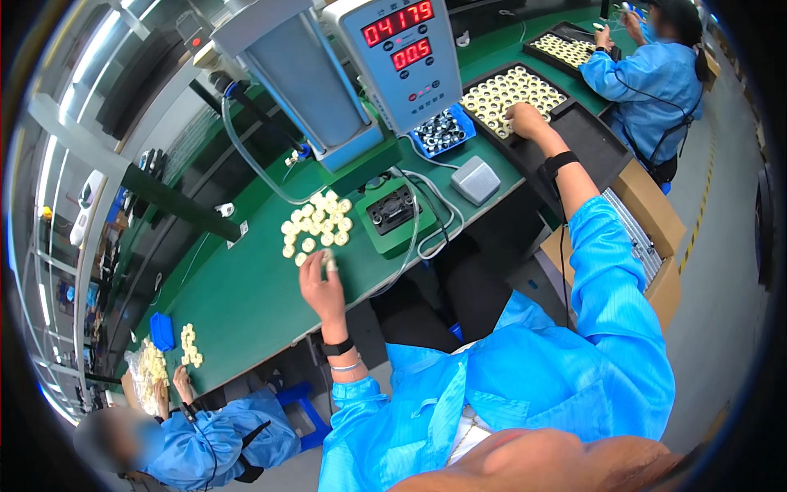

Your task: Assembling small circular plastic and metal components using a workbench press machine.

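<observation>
My left hand is at the near side of a loose group of small cream round parts on the green bench. Its fingers are closed on one cream round part, and other parts lie just beyond the fingertips. Over to the right, my right hand reaches down onto a black tray filled with rows of cream ring-shaped parts. Its fingers are bent together at the rows' near edge, and whatever they grip is hidden. Between my hands stands a green press base with a black fixture.
Above the fixture rises a press with a grey cylinder and a counter box. A blue bin of metal parts and a grey box stand nearby. Co-workers sit far right and lower left. A cardboard box is beside me.
</observation>
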{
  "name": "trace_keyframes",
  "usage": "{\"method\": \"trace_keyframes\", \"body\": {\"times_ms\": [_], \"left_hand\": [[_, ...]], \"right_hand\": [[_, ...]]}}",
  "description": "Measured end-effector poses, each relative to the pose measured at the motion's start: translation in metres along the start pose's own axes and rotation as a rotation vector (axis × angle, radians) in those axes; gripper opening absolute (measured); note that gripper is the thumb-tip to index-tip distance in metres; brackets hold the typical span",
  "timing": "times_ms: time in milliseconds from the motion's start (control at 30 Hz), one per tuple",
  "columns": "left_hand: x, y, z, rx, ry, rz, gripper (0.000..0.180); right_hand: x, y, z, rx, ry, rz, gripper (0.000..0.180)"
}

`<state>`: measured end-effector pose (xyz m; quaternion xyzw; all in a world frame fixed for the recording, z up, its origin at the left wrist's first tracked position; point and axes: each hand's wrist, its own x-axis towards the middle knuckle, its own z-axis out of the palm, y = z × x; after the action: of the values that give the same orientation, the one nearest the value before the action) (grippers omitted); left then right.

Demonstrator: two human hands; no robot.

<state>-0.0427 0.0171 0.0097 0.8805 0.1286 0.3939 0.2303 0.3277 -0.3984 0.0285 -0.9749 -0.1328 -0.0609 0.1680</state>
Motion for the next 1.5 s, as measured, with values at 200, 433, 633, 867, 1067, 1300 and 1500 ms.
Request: {"method": "trace_keyframes", "body": {"times_ms": [200, 433, 633, 867, 1067, 1300, 1500], "left_hand": [[0.029, 0.069, 0.030, -0.330, -0.136, 0.071, 0.026], [0.052, 0.098, 0.071, -0.405, -0.241, 0.077, 0.029], [0.053, 0.090, 0.076, -0.249, -0.253, 0.206, 0.029], [0.062, 0.094, 0.074, -0.064, -0.300, 0.375, 0.022], [0.066, 0.097, 0.071, -0.043, -0.364, 0.423, 0.028], [0.057, 0.088, 0.066, -0.182, -0.379, 0.365, 0.033], [0.030, 0.061, 0.046, 0.013, -0.156, 0.214, 0.039]], "right_hand": [[-0.042, -0.054, -0.040, 0.142, 0.140, -0.076, 0.032], [-0.115, -0.127, -0.059, 0.521, -0.006, -0.202, 0.034], [-0.128, -0.121, -0.036, 0.567, 0.009, -0.206, 0.033], [-0.061, -0.146, 0.005, 0.251, 0.119, -0.446, 0.025], [-0.008, -0.171, 0.034, -0.210, -0.085, -0.304, 0.016], [-0.006, -0.167, 0.034, -0.173, -0.047, -0.285, 0.014], [-0.011, -0.145, 0.039, 0.148, 0.073, -0.358, 0.011]]}}
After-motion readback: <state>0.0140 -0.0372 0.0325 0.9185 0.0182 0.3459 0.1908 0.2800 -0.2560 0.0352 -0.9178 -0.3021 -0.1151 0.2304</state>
